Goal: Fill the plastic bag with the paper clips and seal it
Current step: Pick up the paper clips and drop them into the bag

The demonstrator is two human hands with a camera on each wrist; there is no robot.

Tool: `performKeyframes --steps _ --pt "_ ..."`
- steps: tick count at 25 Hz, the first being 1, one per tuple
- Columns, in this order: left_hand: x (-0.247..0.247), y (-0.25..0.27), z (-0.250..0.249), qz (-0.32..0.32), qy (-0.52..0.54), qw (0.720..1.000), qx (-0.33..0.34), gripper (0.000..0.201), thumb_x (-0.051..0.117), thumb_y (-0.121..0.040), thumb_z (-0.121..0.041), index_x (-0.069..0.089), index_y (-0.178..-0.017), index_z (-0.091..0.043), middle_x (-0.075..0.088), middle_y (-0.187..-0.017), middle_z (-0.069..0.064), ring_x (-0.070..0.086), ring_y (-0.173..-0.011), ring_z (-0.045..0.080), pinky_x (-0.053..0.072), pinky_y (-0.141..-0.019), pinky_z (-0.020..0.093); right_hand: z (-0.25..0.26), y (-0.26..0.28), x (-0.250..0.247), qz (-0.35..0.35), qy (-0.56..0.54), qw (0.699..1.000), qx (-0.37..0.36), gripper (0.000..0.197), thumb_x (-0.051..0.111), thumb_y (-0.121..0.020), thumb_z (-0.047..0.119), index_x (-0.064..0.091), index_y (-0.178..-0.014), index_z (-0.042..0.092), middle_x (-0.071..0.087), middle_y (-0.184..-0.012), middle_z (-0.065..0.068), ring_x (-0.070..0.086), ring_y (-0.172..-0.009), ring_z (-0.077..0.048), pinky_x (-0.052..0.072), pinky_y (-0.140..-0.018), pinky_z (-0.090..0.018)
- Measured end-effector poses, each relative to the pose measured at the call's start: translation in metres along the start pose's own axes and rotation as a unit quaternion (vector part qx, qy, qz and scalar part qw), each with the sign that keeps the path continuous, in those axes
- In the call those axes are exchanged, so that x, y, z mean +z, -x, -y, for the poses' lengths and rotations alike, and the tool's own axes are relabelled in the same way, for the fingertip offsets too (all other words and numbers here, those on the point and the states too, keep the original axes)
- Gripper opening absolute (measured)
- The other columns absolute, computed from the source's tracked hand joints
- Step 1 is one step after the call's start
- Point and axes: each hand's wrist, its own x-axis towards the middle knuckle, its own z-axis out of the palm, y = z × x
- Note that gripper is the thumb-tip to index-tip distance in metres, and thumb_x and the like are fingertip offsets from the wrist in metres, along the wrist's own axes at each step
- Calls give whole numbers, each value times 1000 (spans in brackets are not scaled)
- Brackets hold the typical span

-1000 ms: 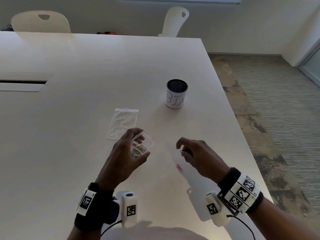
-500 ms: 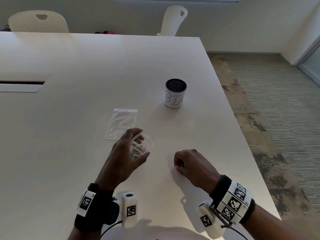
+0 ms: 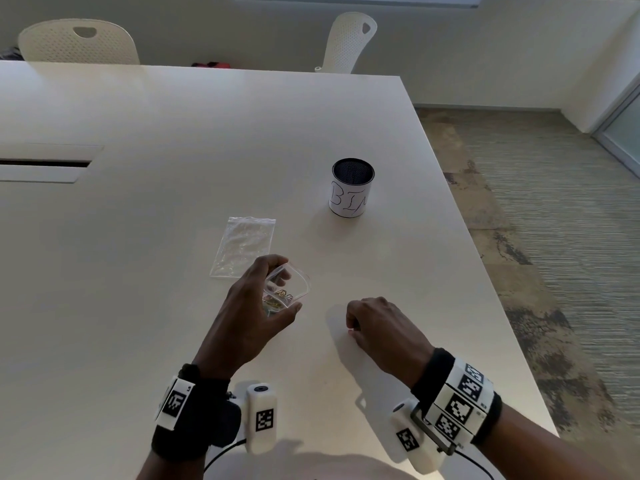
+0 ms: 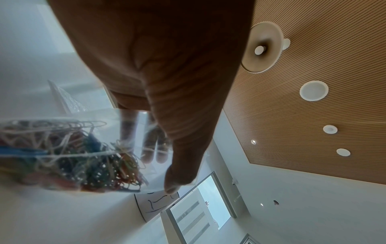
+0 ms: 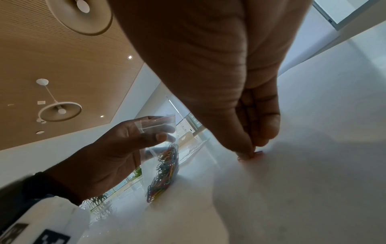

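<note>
My left hand (image 3: 285, 287) grips a clear plastic bag (image 3: 296, 284) by its open mouth, standing it upright on the table. A heap of coloured paper clips (image 4: 62, 156) fills its bottom, also visible in the right wrist view as the clips (image 5: 165, 166). To its right, my right hand (image 3: 351, 329) is curled down onto the table, thumb and fingertips (image 5: 246, 148) pinching a single pink-red paper clip (image 5: 259, 152) that lies on the surface. The hand hides most of that clip.
A second, empty clear bag (image 3: 242, 245) lies flat just beyond my left hand. A mesh cup labelled "BIN" (image 3: 351, 188) stands farther back right. The white table (image 3: 138, 306) ends at its right edge (image 3: 498, 306) near my right wrist. Two chairs stand at the far side.
My right hand has dropped from above the pink clip onto the table and closed its fingertips on it. The left hand and its bag have stayed put.
</note>
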Motion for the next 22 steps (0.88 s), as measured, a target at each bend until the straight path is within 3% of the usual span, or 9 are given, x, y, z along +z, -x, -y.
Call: performKeyframes --steps 4,8,11,13,16,18,22 --pt "0 1 -1 -1 2 1000 4 65 85 -81 -25 49 -135 -27 64 -115 -13 64 -107 4 52 -85 14 2 -4 0 35 -8 999 17 12 61 -95 13 65 -107 12 70 -108 -10 64 -98 -27 38 -72 -27" --pt "-2 1 0 -1 3 1000 0 65 85 -82 -25 49 -136 -27 64 -116 -13 63 -106 3 49 -83 7 4 -5 -3 48 -7 999 10 12 59 -91 14 66 -101 11 68 -103 -8 62 -93 -26 40 -71 -29" --pt "-2 1 -1 -3 5 1000 0 65 85 -82 -25 49 -135 -27 64 -116 -14 63 -106 2 48 -83 6 8 -11 -20 -34 -101 994 -19 3 68 -87 15 69 -89 14 68 -87 0 60 -76 -14 46 -68 -26" --pt "-2 2 -1 -3 5 1000 4 63 85 -82 -25 49 -134 -27 64 -116 -12 63 -106 3 49 -83 7 18 -15 -34 -119 -193 973 -46 6 71 -86 13 68 -83 16 68 -76 5 58 -66 -8 48 -63 -23" --pt "-2 3 -2 -3 1 1000 5 63 85 -82 -26 49 -134 -27 64 -117 -11 65 -105 4 53 -85 15 44 -21 -48 -204 -266 938 -90 8 75 -88 11 70 -85 16 70 -76 7 65 -68 -10 54 -66 -21" --pt "-2 3 -5 -3 4 1000 1 62 85 -82 -25 48 -132 -28 65 -115 -10 68 -101 7 55 -81 15 59 -28 -49 -216 -270 931 -120 4 77 -90 11 74 -91 14 72 -81 6 67 -72 -10 57 -69 -23" --pt "-2 3 -8 -4 11 1000 -5 60 84 -82 -22 48 -129 -28 64 -111 -8 69 -95 10 53 -72 10 67 -37 -44 -160 -220 949 -157 12 69 -96 8 78 -103 11 76 -94 1 69 -80 -7 58 -74 -29"
